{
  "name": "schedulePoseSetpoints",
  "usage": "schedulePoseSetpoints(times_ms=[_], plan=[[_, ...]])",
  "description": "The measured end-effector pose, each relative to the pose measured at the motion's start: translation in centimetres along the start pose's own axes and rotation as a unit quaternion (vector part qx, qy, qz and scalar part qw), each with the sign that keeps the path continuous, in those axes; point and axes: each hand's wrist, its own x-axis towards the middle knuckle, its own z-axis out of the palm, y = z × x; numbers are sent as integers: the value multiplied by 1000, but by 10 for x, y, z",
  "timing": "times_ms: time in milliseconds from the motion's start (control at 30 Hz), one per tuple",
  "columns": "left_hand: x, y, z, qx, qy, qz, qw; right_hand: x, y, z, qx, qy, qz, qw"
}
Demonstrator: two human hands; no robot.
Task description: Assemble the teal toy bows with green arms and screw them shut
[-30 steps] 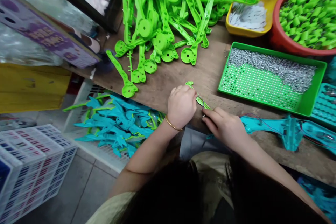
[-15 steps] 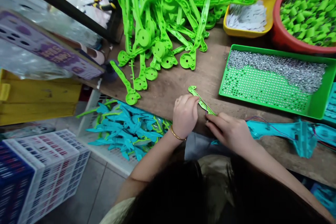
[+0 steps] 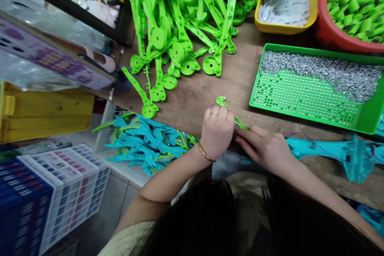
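Left hand (image 3: 217, 133), curled, grips a thin green part (image 3: 221, 101), likely light, stiff, best edge-held; right hand (image 3: 271, 147), nearly closed, hold unclear.

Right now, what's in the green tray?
Small silvery metal pieces, probably screws, heaped along the far side of the green tray; its perforated floor shows in front. Floor under the heap: covered, can't tell.
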Motion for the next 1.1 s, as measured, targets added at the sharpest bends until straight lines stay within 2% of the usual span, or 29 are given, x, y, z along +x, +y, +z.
schedulePoseSetpoints(times_ms=[200, 300, 367, 433, 533, 733, 900, 1100], plan=[[-28, -1, 12, -31, 24, 4, 999, -1, 3, 4, 6, -14, -4, 1000], [-33, -9, 15, -115, 37, -21, 993, -1, 3, 4, 6, -24, 7, 1000], [-32, -15, 18, -197, 68, -35, 977, -1, 3, 2, 20, -24, 20, 999], [-31, -18, 21, -281, 90, -16, 955, -2, 4, -1, 55, -27, 32, 998], [-28, -19, 29, -365, 92, 19, 926, -3, 7, -11, 124, -35, 53, 990], [-27, -17, 38, -382, 109, 5, 918, -1, 10, -24, 136, -66, 106, 983], [-29, -15, 41, -353, 113, 11, 928, 2, 7, -22, 135, -93, 91, 982], [-31, -13, 44, -333, 79, 15, 940, 8, 6, -19, 128, -64, 108, 984]])
